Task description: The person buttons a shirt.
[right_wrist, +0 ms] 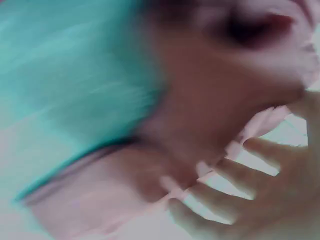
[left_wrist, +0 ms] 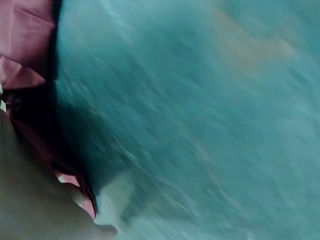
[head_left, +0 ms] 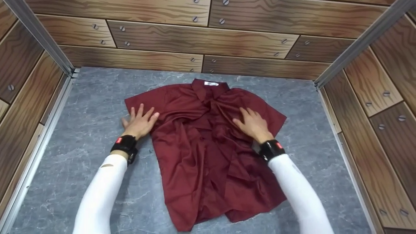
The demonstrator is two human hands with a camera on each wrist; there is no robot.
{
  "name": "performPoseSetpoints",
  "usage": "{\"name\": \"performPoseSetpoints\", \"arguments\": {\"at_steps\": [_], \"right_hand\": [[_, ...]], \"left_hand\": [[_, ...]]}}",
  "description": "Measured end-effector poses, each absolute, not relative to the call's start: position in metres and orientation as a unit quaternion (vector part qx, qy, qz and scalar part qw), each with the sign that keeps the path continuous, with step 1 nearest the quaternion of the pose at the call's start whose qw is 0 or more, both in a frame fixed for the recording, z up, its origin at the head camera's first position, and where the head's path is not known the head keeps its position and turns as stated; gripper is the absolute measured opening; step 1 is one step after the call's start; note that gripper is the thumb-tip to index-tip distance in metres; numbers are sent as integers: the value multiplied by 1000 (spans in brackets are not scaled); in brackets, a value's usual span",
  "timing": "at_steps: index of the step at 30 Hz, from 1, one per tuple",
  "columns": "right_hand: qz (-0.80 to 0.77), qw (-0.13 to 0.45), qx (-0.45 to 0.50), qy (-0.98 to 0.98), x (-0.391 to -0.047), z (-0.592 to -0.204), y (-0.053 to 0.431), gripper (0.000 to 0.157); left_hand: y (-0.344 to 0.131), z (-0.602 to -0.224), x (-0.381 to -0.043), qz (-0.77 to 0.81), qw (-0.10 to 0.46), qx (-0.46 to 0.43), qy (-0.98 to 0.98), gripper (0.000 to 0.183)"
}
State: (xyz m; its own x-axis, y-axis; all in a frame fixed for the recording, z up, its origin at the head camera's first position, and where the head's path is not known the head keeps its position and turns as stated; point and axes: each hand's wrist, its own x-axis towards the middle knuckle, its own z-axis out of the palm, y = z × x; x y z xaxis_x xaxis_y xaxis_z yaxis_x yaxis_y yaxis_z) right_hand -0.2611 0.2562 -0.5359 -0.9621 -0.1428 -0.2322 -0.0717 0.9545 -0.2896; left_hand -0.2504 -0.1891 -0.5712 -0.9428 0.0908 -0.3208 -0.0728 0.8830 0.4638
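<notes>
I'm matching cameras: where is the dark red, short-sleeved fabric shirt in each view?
Head: the shirt lies spread across the centre.
Left wrist: along the left edge, looking pinkish.
Right wrist: blurred, from lower left to upper right.
Shared landmark: grey marbled surface, teal-tinted in wrist views.

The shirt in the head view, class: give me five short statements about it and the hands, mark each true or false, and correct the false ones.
1. The dark red shirt lies on a grey surface. True.
2. The shirt is folded into a neat square. False: it is spread out, with creases down its front.
3. The collar is at the end farther from the person. True.
4. The left hand is balled into a fist. False: its fingers are spread.
5. The right hand is over the shirt, and a black band circles that wrist. True.
</notes>
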Motion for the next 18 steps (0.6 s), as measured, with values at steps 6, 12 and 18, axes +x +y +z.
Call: {"name": "performPoseSetpoints", "arguments": {"at_steps": [6, 12, 18], "right_hand": [[-131, 206, -34, 969, -253, -548, 288, 85], [-123, 200, -22, 972, -270, -553, 295, 83], [-121, 197, -12, 973, -280, -552, 295, 79]], "left_hand": [[-196, -572, -256, 244, 175, -15, 954, 86], [-185, -566, -272, 240, 196, -16, 951, 86], [-174, -564, -283, 206, 192, -17, 959, 88]]}}
